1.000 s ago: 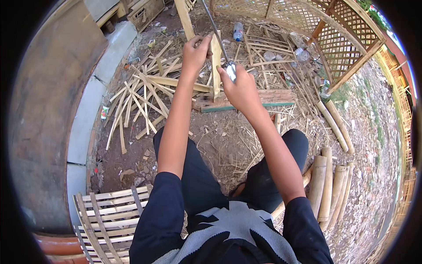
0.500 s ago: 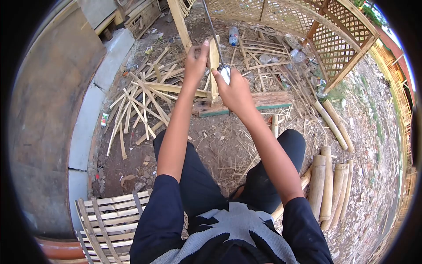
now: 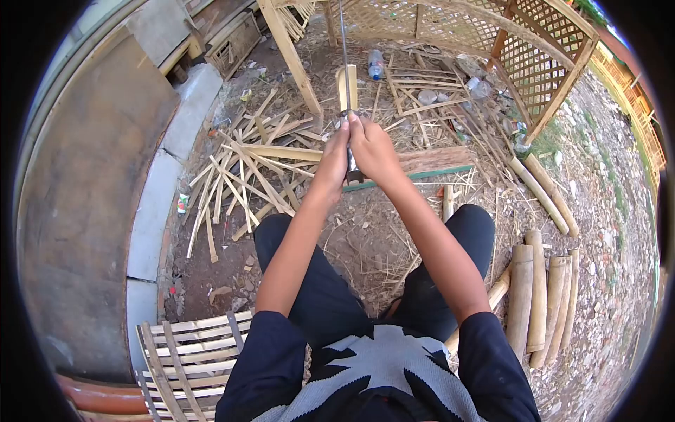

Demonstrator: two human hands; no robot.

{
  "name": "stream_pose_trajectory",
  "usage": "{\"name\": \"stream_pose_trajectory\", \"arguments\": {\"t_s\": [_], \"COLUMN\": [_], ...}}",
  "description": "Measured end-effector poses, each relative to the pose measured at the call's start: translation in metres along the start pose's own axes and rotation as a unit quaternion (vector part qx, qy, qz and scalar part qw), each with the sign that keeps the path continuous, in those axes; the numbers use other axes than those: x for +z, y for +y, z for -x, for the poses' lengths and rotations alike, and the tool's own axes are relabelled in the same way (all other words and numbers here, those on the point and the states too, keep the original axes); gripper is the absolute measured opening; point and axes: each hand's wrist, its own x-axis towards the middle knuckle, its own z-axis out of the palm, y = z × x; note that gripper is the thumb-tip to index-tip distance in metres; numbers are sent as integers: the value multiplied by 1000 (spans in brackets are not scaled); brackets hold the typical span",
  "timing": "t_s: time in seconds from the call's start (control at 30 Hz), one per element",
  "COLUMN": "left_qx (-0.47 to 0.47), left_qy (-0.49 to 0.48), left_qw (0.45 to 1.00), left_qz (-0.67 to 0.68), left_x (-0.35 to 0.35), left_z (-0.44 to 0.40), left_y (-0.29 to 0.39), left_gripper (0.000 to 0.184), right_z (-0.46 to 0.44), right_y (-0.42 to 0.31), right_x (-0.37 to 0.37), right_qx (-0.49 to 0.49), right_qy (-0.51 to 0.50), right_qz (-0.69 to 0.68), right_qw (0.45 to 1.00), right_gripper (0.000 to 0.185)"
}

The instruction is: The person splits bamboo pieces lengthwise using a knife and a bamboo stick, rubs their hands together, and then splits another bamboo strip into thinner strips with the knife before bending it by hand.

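My left hand [image 3: 332,162] and my right hand [image 3: 373,152] are closed together around the handle of a machete [image 3: 343,49]. Its long, thin blade points away from me, seen nearly edge-on. Just behind the blade, a short split piece of bamboo [image 3: 351,83] stands upright; its lower end is hidden by my hands. Beyond my knees lies a thick wooden block [image 3: 437,161] with a green edge, directly below and behind the hands.
Loose bamboo strips [image 3: 242,169] are heaped to the left. Cut bamboo poles [image 3: 520,295] lie at the right. A slatted bamboo panel [image 3: 193,352] sits at lower left. A wooden post [image 3: 292,56] and a lattice frame [image 3: 545,56] stand ahead, near a plastic bottle [image 3: 375,65].
My left hand has left the bamboo piece and joined my right hand at the machete handle. The machete has come in front of the bamboo, more upright in view.
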Motion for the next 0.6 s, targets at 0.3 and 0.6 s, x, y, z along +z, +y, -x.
{"name": "stream_pose_trajectory", "arguments": {"t_s": [0.3, 0.6], "left_qx": [4, -28], "left_qy": [30, 10], "left_qw": [996, 988], "left_qz": [-80, -149], "left_x": [-10, -36], "left_z": [4, -13], "left_y": [22, 40], "left_gripper": [42, 48], "right_z": [10, 196], "right_y": [41, 382], "right_x": [-109, -245], "right_qx": [-70, 402], "right_qy": [61, 0], "right_qz": [84, 232], "right_qw": [992, 885], "right_gripper": [49, 44]}}
